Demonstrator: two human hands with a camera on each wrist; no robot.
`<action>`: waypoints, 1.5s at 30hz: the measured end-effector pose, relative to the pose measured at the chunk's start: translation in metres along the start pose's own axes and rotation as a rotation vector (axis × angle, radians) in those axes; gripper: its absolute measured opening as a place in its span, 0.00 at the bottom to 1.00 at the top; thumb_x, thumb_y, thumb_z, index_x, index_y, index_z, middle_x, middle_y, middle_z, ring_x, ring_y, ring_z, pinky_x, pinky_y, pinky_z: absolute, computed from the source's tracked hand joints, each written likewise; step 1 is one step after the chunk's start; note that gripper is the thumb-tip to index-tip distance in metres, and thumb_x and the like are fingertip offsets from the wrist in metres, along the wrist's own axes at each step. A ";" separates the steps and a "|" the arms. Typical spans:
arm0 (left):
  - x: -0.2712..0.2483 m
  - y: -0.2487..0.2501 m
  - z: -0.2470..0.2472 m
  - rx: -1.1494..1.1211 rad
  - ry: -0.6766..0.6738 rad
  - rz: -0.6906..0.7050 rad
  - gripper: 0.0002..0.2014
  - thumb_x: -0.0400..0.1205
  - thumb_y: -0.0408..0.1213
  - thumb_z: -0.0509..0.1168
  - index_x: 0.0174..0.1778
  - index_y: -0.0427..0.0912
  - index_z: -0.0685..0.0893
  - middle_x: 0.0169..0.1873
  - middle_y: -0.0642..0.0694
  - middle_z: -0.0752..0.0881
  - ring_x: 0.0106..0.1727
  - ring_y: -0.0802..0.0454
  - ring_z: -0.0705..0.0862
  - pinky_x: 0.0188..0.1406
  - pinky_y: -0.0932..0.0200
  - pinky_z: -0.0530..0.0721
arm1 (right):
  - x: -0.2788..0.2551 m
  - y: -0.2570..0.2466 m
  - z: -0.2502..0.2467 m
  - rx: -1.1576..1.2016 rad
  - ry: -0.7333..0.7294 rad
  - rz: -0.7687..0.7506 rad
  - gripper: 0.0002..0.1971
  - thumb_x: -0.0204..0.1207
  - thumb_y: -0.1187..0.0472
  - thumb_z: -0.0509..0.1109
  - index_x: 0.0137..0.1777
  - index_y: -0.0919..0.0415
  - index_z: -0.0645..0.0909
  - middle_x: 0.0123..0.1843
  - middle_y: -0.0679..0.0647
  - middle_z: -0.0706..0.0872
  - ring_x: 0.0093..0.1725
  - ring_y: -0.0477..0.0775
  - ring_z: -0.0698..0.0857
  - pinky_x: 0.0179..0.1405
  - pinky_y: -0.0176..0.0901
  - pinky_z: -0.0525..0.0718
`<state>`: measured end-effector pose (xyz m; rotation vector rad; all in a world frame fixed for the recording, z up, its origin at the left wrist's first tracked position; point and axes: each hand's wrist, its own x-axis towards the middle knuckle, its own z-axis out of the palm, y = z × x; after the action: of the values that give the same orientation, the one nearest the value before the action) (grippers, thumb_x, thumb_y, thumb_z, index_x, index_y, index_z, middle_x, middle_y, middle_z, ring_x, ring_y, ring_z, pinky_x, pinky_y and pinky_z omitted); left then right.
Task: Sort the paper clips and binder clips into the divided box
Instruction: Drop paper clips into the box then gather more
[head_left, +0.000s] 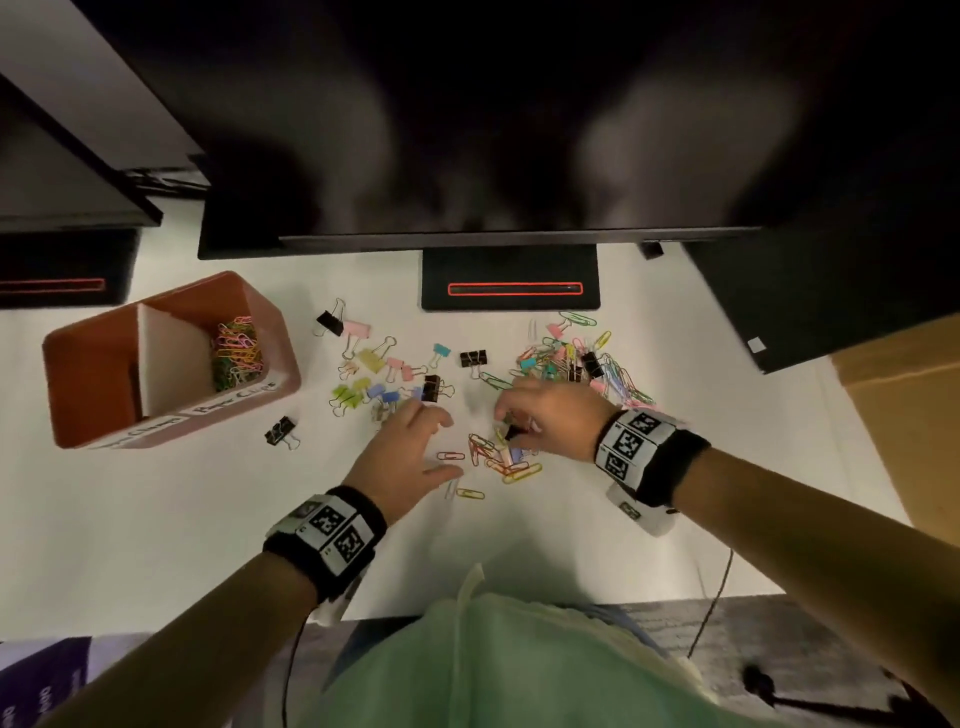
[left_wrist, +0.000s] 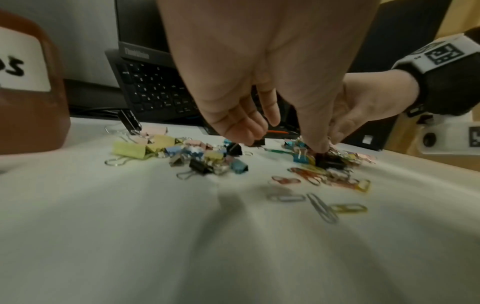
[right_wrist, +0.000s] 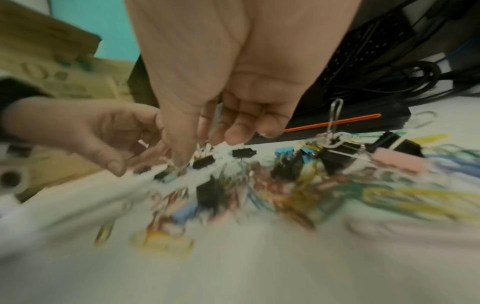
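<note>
The reddish divided box (head_left: 78, 364) stands at the left; its right compartment holds paper clips (head_left: 236, 353), and nothing shows in its left one. Coloured and black binder clips (head_left: 374, 379) lie scattered mid-table. A mixed heap of clips (head_left: 576, 358) lies to the right. My right hand (head_left: 511, 423) curls down over a small pile of paper clips (head_left: 498, 460) and pinches a black binder clip (head_left: 511, 432). My left hand (head_left: 448, 446) hovers just left of that pile, fingers spread and holding nothing. The right wrist view is blurred.
A monitor stand base (head_left: 511, 283) sits behind the clips under a dark screen. A cardboard box (head_left: 904, 415) is at the right edge. One black binder clip (head_left: 280, 431) lies alone by the box's front. A keyboard (left_wrist: 155, 88) is behind.
</note>
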<state>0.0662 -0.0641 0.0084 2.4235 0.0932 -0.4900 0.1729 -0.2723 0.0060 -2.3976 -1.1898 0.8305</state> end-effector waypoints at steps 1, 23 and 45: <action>-0.002 -0.002 0.006 0.015 -0.034 -0.002 0.26 0.70 0.46 0.75 0.62 0.47 0.75 0.58 0.49 0.72 0.55 0.54 0.73 0.56 0.59 0.76 | -0.007 0.003 0.005 -0.031 -0.028 -0.025 0.15 0.75 0.51 0.69 0.61 0.51 0.78 0.56 0.51 0.82 0.50 0.54 0.83 0.43 0.49 0.86; 0.026 0.001 0.035 0.072 -0.051 0.136 0.12 0.75 0.35 0.71 0.53 0.38 0.84 0.50 0.43 0.79 0.52 0.47 0.78 0.55 0.52 0.80 | -0.019 0.006 0.037 -0.002 0.003 0.034 0.10 0.70 0.55 0.76 0.48 0.58 0.85 0.49 0.58 0.81 0.42 0.62 0.84 0.39 0.50 0.84; 0.040 0.011 0.018 0.277 -0.076 0.179 0.11 0.84 0.36 0.58 0.54 0.35 0.81 0.49 0.40 0.81 0.48 0.44 0.82 0.49 0.53 0.80 | 0.011 0.004 0.003 0.085 0.136 0.117 0.07 0.78 0.64 0.65 0.53 0.62 0.83 0.53 0.57 0.83 0.51 0.58 0.83 0.53 0.55 0.83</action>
<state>0.0996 -0.0862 -0.0133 2.6468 -0.2378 -0.5412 0.1781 -0.2656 -0.0024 -2.4300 -0.9522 0.7231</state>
